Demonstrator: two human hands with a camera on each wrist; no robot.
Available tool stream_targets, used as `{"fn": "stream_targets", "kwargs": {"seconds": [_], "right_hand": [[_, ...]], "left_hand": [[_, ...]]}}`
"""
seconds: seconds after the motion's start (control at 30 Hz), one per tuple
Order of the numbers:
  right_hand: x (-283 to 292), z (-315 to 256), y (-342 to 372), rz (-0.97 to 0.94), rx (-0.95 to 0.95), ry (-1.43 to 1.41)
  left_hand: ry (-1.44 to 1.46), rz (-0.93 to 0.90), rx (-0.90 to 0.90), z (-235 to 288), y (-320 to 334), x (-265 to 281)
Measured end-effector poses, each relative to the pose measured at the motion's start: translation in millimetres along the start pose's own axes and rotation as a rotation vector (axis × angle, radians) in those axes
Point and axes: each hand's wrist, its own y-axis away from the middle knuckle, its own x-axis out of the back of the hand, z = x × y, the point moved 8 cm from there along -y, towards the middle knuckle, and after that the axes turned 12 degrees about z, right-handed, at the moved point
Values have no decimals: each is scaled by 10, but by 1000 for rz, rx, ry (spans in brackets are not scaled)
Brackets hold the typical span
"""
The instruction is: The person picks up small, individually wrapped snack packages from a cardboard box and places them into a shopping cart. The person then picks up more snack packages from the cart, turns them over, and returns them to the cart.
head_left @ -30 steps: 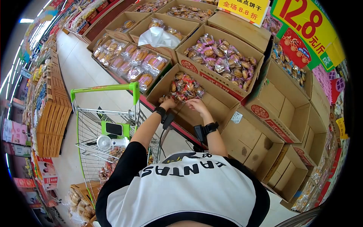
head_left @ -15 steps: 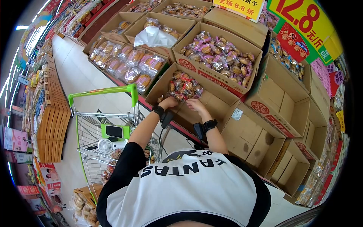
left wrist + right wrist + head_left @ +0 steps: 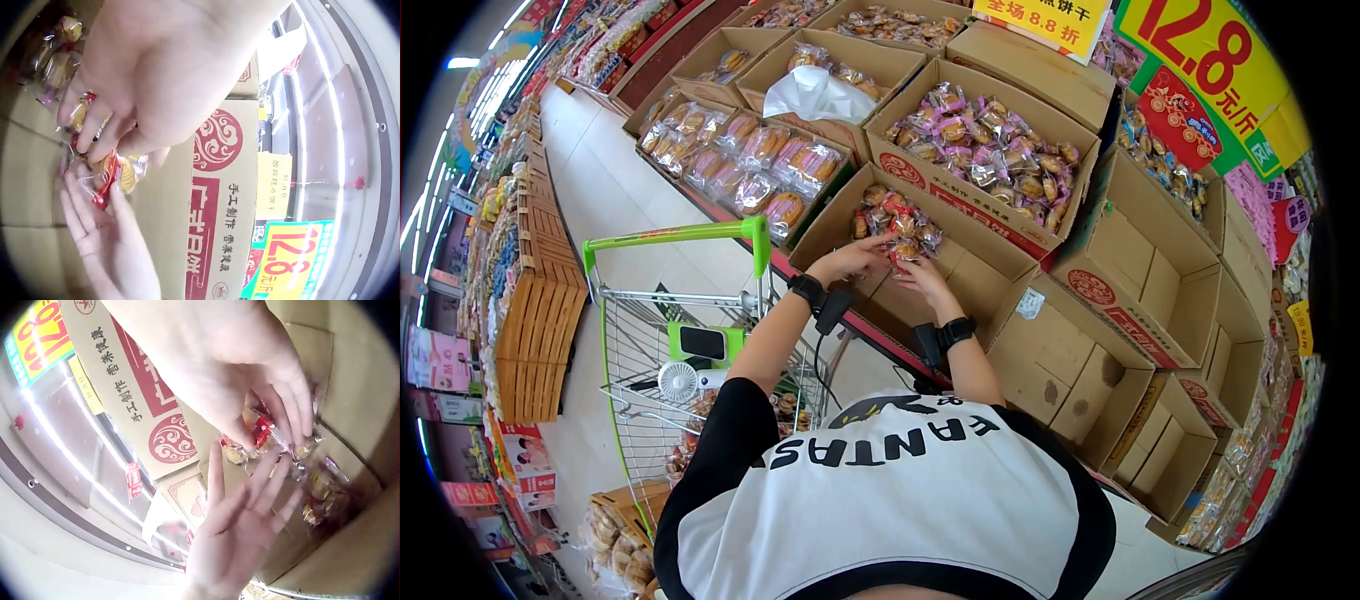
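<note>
In the head view, both hands are inside a cardboard box (image 3: 990, 285), over a small pile of wrapped pastries (image 3: 900, 215). My right hand (image 3: 922, 278) pinches a clear packet with red print (image 3: 262, 433), its thumb on the near side. A round golden pastry (image 3: 128, 175) shows through that film in the left wrist view. Close beside it is my left hand (image 3: 852, 262), fingers spread and extended toward the packet. The right wrist view shows the left palm (image 3: 240, 540) turned up. More wrapped pastries (image 3: 319, 494) lie beyond the fingertips.
A shopping cart (image 3: 675, 240) with a phone (image 3: 702, 343) and a white fan (image 3: 678, 380) stands at the left. Behind are boxes of purple-wrapped pastries (image 3: 990, 150) and larger packs (image 3: 750, 165). A stained box (image 3: 1065, 385) adjoins on the right. A price sign (image 3: 1200, 75) hangs above.
My left hand has moved from the box's left end up and right toward the pile, and its fingers now extend near the right hand. The right hand has shifted slightly, with a packet now in it.
</note>
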Motion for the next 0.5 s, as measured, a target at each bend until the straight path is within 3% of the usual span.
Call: {"fn": "stream_targets", "kwargs": {"seconds": [0.07,0.13,0.17,0.23,0.5], "right_hand": [[26,61,-39,-22,-24,-44],[94,73,-30,33,-28,-9],[105,74,-25,35,-31,-7],[137,88,-36,60,-48,1],[163,129,-117,74,-33,-24]], "left_hand": [[69,68,71,-10,39,100],[124,278,135,-63,22,365],[127,276,137,-125,-21,437],[-422,417,154,-372,-136,745],[-1080,270,-224,-1374,-824,946]]}}
